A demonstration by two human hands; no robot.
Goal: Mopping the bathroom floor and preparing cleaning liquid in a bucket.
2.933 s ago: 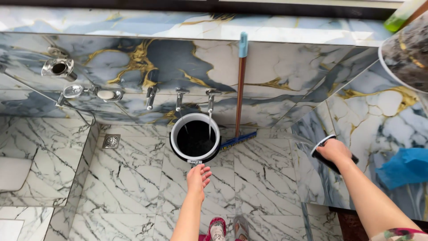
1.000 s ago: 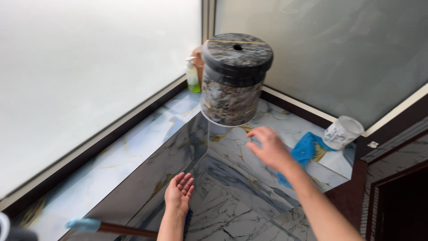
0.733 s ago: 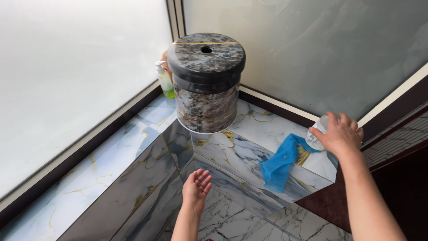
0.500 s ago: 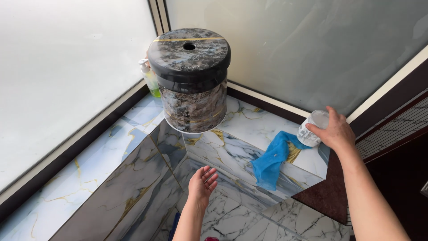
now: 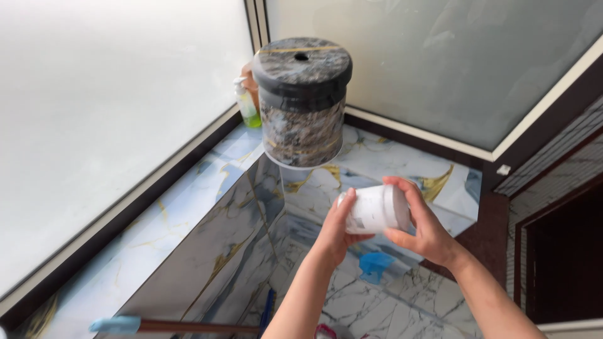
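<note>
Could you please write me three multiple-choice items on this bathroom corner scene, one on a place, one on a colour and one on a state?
1. Where does the soap bottle stand?
A. On the floor tiles
B. On the marble ledge, behind the round marbled container
C. In the person's hand

2. What colour is the jar being held?
A. White
B. Red
C. Black

3. How is the jar held?
A. It lies alone on the ledge
B. In one hand only
C. On its side between both hands

Answers:
1 B, the green-filled pump bottle sits in the ledge's corner by the frosted window, partly behind the container.
2 A, its body and lid end look white.
3 C, the left hand grips one end and the right hand wraps the lid end.
</note>
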